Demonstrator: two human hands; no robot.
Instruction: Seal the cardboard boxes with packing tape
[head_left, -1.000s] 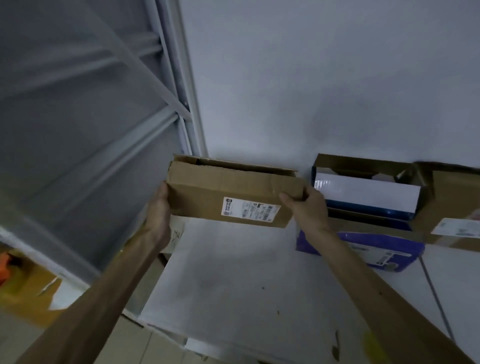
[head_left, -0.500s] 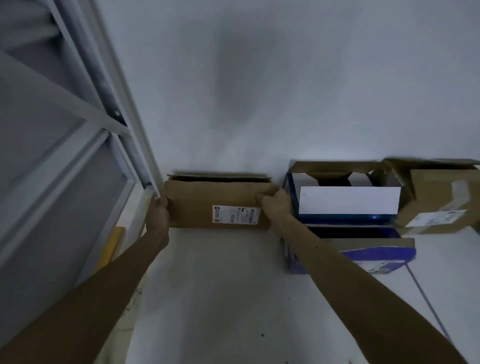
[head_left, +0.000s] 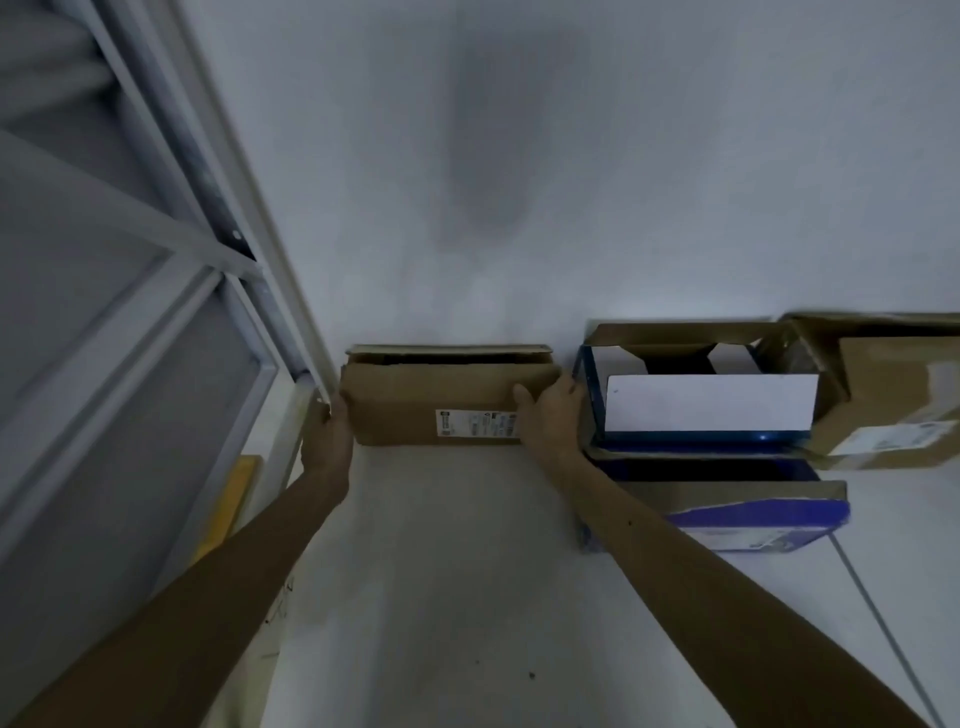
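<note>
Two hands hold one cardboard box (head_left: 447, 395) by its short ends at the back of the white surface (head_left: 441, 597), close against the wall (head_left: 519, 208). The left hand (head_left: 328, 439) clasps the left end, just beside the metal frame (head_left: 291, 322); its fingers (head_left: 322, 415) curl round the corner, and their tips are hidden behind the box. The right hand (head_left: 551, 415) clasps the right end, thumb laid on the front face near the shipping label (head_left: 475, 423), with the other fingers wrapped round the end, out of sight. A grip at both ends keeps the long box level and square to the wall during positioning. Contact between box and surface cannot be confirmed. The top flaps are folded down, but a dark gap shows along the top, so the seam is judged unsealed. An open blue box (head_left: 753, 530) stands just beside the right hand, with a further brown box (head_left: 893, 395) beyond it. No packing tape is in view. Judgement: this is a placement step; taping has not yet begun.
</note>
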